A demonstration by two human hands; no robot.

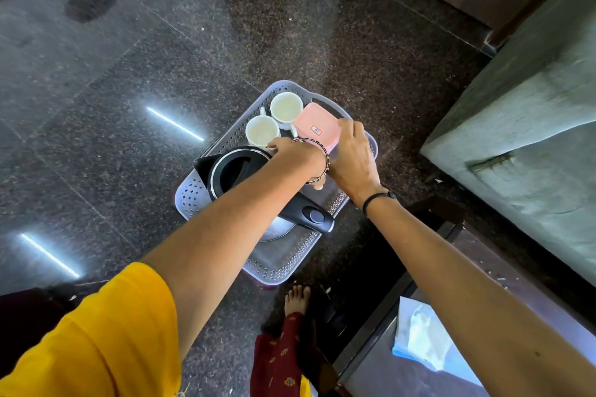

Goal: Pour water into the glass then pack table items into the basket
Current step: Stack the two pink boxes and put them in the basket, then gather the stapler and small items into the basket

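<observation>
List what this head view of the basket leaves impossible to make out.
1. Left hand: head view; its own wrist hides the fingers.
2. Kettle: head view; the left forearm crosses its lid.
3. Pink box label: head view; too small to read.

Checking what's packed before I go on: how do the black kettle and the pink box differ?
The kettle is black, round and large, in the near half of the basket; the pink box is small, squarish, at the far right. The right hand grips the pink box; no hand grips the kettle, the left hand reaching past it to a white cup. Both have lids on and lie within the basket.
</observation>
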